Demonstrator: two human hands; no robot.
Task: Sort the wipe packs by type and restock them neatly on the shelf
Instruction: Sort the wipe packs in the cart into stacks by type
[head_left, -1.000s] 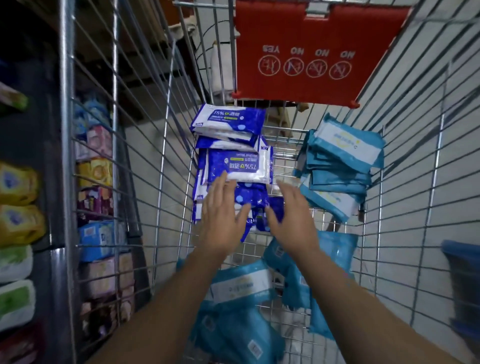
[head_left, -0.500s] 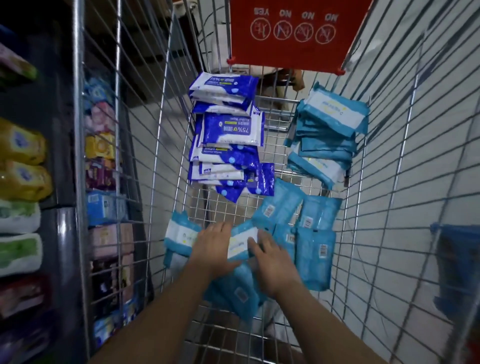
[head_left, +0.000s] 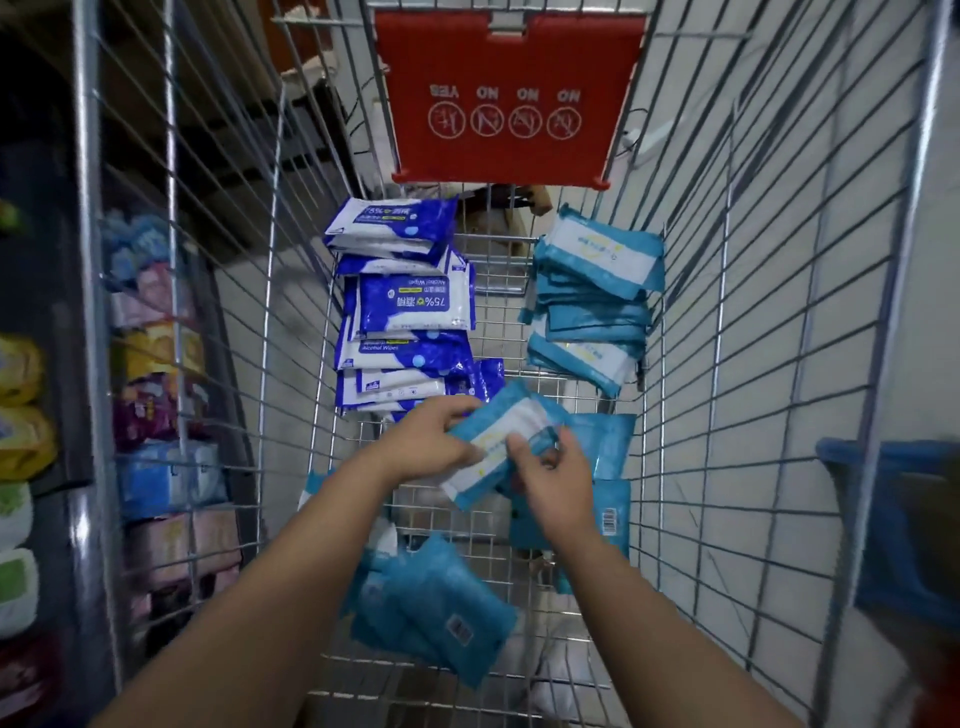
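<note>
Both my hands hold one teal wipe pack (head_left: 501, 439) in mid-air above the cart (head_left: 726, 322) floor.

The pack is tilted, white label up. My left hand (head_left: 431, 448) curls its fingers over the far left edge, and my right hand (head_left: 551, 480) pinches the near right edge with the thumb on top. More loose teal packs (head_left: 434, 616) lie scattered on the wire floor below my wrists and just right of my right hand. At the far end, a dark-blue stack (head_left: 408, 312) sits on the left and a teal stack (head_left: 595, 291) on the right, well apart. A red flap (head_left: 511, 57) hangs above them. Through the left wall I see a shelf (head_left: 156, 467) of assorted packs; a blue bin (head_left: 898, 525) stands outside on the right.
</note>
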